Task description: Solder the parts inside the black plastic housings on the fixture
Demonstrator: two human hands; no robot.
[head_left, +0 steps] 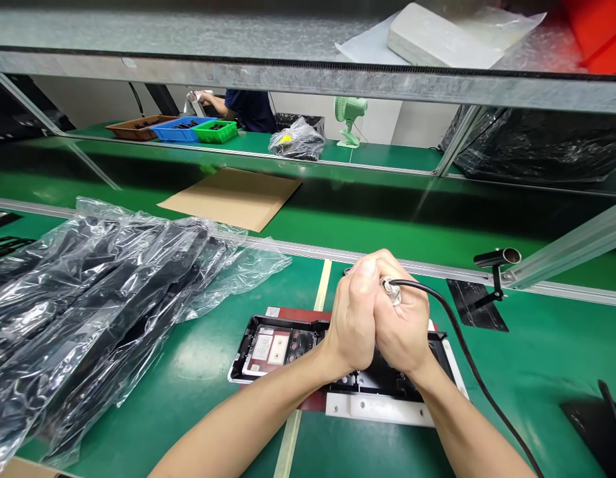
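Cord (457, 325) emerges from a pale wrapping (393, 293) held in the right hand (405, 325), its fingers curled tight, and bends down past that wrist. The left hand (354, 318) presses against the right, fingers folded closed; what else lies inside the grip is hidden. Below the fingers, a black housing (387, 383) lies on the table (532, 358); bagged parts (103, 318) lie well to their left.

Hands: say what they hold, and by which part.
Both hands clasp a black cord at its whitish wrapped end; anything it joins inside is hidden.
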